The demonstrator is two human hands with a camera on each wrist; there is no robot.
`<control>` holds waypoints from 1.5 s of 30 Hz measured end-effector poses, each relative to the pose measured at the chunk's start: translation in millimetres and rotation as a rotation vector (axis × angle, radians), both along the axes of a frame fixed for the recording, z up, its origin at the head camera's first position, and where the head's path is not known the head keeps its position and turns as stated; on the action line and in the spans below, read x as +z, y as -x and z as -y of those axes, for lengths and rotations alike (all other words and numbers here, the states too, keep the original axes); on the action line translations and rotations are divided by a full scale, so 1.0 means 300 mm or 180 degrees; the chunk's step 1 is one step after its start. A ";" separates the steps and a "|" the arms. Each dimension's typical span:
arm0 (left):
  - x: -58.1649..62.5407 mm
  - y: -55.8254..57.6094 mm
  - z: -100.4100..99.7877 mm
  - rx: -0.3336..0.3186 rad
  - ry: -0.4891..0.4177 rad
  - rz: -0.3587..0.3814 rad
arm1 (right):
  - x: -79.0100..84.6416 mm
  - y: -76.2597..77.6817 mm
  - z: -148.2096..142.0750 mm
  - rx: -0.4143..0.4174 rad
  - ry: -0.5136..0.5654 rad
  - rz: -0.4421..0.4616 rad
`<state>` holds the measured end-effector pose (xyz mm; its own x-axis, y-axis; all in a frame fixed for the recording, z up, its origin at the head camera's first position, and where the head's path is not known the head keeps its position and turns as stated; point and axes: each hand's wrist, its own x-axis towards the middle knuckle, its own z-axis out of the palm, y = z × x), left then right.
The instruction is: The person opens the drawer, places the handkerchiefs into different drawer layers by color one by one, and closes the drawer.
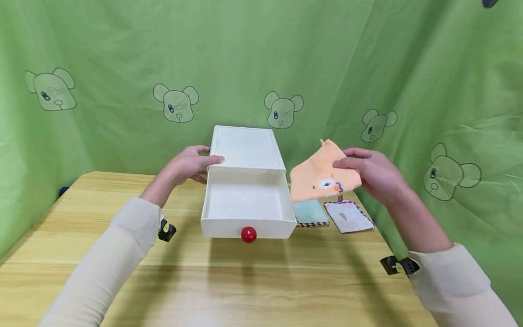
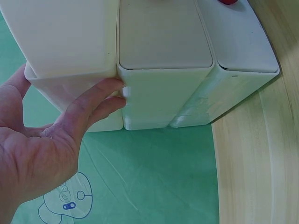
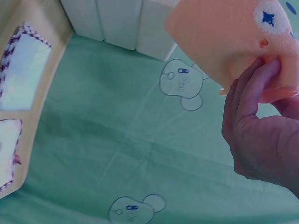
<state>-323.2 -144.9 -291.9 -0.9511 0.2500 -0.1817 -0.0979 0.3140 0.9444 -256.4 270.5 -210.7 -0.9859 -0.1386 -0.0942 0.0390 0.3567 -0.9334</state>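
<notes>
A white drawer unit (image 1: 247, 145) stands at the back, its top drawer (image 1: 245, 195) pulled out and bare inside, with a red ball knob (image 1: 249, 235) on the front. My left hand (image 1: 192, 163) rests on the unit's upper left edge, thumb on the top and fingers against the side. In the left wrist view, those fingers (image 2: 100, 100) lie fairly straight along the side wall. My right hand (image 1: 373, 172) pinches an orange hand towel (image 1: 312, 175) with an embroidered animal face and a hanging loop. The towel hangs in the air just right of the drawer.
Two folded small towels with checked borders, one light blue (image 1: 310, 212) and one white (image 1: 349, 217), lie on the wooden table (image 1: 245, 290) right of the unit. A green curtain (image 1: 237, 63) with printed bear heads hangs behind and along both sides.
</notes>
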 end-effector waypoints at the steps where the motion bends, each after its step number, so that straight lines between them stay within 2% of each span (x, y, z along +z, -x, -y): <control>1: 0.000 0.000 0.000 0.0001 0.0001 0.0002 | 0.008 -0.001 0.007 -0.0008 0.0021 -0.0011; 9: -0.002 0.002 0.003 -0.0005 -0.0038 -0.0009 | 0.055 -0.011 0.064 -0.0030 0.0163 -0.0053; 19: 0.002 0.000 -0.001 -0.0005 -0.0022 -0.0025 | 0.067 -0.036 0.129 0.0301 0.0351 0.0129; 28: 0.000 0.002 -0.002 -0.0005 -0.0019 -0.0036 | 0.029 -0.033 0.182 0.0459 0.0366 0.0207; 45: -0.008 0.007 0.000 0.0020 0.0001 -0.0037 | -0.067 0.009 0.259 0.0507 0.0366 0.0180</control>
<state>-325.2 -145.0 -294.3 -0.9547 0.2439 -0.1708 -0.0889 0.3138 0.9453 -259.0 192.7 -230.7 -0.9441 -0.3055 -0.1234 0.0442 0.2536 -0.9663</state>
